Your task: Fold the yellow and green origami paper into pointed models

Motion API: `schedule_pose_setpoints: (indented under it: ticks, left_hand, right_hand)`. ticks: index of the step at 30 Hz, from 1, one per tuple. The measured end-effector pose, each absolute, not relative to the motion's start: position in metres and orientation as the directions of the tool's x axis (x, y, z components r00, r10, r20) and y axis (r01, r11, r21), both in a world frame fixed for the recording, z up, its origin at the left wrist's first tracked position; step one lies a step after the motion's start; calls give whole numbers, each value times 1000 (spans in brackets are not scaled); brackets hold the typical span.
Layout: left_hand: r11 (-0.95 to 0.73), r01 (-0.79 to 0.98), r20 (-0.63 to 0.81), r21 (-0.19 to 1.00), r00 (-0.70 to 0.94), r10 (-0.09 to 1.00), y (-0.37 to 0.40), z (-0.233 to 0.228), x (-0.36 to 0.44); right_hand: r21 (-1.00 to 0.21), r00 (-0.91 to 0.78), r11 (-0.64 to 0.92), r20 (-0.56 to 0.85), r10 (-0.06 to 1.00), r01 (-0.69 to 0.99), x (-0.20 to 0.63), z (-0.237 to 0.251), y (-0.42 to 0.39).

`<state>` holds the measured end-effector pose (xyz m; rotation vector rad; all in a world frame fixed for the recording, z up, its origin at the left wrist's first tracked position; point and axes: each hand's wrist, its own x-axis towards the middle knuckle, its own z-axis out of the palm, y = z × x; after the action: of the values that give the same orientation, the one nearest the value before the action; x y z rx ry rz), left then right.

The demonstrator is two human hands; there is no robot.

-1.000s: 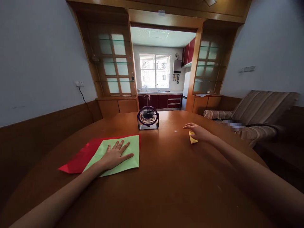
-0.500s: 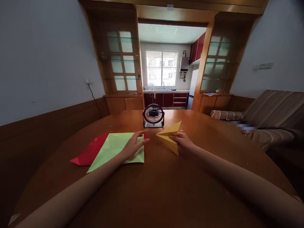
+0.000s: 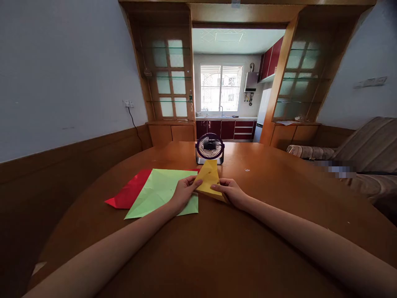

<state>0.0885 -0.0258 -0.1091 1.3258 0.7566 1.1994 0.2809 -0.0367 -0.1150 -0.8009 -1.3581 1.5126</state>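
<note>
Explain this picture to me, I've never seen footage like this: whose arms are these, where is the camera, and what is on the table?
The camera sits on a person's head and looks forward and down, so the two bare arms are that person's own. No machine is involved. The left hand and the right hand both grip a folded yellow paper just above the wooden table. Beside the left hand a green paper sheet lies flat, partly covering a red paper sheet. Behind the yellow paper stands a small desk fan. Further back are a kitchen window and, to the right, a sofa.
</note>
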Motion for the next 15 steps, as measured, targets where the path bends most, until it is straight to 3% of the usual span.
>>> schedule_pose_setpoints:
  ticks: [8, 15]
  left_hand:
    - [-170, -228, 216, 959, 193, 957, -23, -114, 88]
    - [-347, -121, 360, 930, 123, 925, -27, -112, 89]
  right_hand:
    - [-982, -454, -25, 64, 889, -188, 291, -120, -34]
    - [-997, -314, 47, 62, 947, -54, 283, -117, -38]
